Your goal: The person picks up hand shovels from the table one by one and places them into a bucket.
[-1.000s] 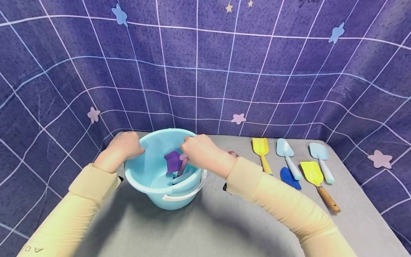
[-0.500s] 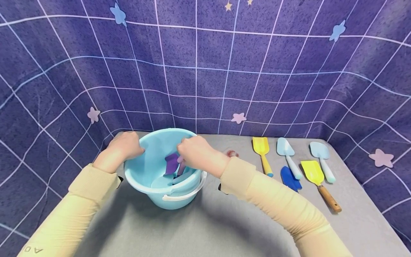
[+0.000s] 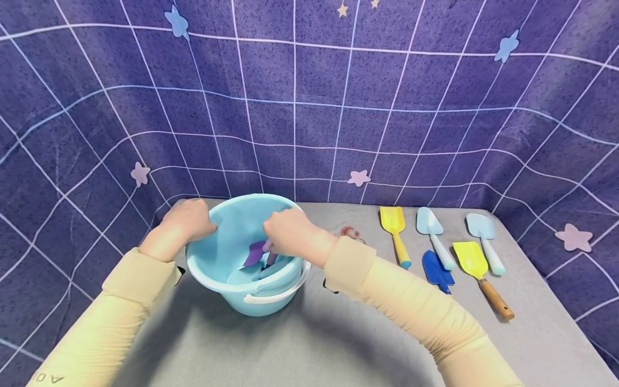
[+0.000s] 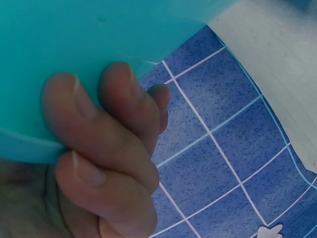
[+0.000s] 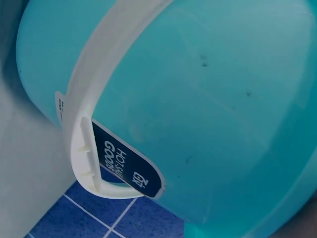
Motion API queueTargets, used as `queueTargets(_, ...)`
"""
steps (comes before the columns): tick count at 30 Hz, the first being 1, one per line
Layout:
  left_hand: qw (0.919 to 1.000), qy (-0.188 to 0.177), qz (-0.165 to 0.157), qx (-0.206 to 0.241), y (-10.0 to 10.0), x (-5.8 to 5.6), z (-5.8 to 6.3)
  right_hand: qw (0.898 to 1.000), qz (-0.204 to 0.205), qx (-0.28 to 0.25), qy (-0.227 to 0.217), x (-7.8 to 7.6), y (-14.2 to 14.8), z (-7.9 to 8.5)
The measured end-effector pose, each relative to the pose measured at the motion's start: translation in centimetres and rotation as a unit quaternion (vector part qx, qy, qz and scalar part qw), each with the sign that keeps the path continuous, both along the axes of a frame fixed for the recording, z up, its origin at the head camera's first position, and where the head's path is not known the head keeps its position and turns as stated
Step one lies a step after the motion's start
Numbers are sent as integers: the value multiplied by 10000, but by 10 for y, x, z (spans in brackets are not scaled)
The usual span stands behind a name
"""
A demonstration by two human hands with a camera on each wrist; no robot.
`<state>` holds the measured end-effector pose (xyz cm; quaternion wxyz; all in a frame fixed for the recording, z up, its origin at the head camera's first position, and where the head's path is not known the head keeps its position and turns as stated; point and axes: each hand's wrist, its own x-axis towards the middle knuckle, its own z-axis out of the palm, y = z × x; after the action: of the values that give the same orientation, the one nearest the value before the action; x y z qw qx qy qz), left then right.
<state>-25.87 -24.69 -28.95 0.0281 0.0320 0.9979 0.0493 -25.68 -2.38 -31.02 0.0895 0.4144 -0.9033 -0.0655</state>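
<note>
My left fingers (image 4: 111,144) grip the light-blue bucket (image 3: 224,239) at ten o'clock on its rim. Inside, the purple shovel (image 3: 254,254) slants toward eight o'clock from my nearer right fingers (image 3: 274,230), curled round its partly hidden handle.

Shows one bucket (image 3: 215,255), one purple shovel (image 3: 253,255), two yellow shovels (image 3: 470,259), two pale-blue shovels (image 3: 428,221), one dark-blue shovel (image 3: 437,267), one reddish item (image 3: 350,232).

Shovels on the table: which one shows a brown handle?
The front yellow shovel. The rear yellow shovel has a yellow handle, both pale blue shovels pale ones; the dark blue shovel has its handle mostly hidden.
</note>
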Motion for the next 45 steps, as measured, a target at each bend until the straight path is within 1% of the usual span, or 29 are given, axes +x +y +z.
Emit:
queueTargets(7, 10000, -9, 22, 0, 0, 0, -2, 9993, -109, 62, -366, -1, -6, -5)
queueTargets(12, 10000, -1, 43, -15, 0, 0, -3, 9983, -173, 96, -549, -2, -10, -8)
queueTargets(24, 9999, -56, 148, 14, -1, -1, -3, 9938, -536, 187, -956, 4, -10, -4)
queueTargets(32, 9999, -60, 141, -12, 0, -1, -3, 9920, -597, 268, -1078, 8, -8, -1)
queueTargets(35, 9999, -83, 120, -10, 0, -1, -2, 9923, -585, 266, -1058, 10, -7, 0)
queueTargets(40, 9999, -72, 151, 22, 1, -2, -3, 9942, -475, 231, -935, 15, -4, 6)
queueTargets(45, 9999, -44, 161, 29, 0, -2, -4, 9963, -268, 122, -811, 21, 3, 18)
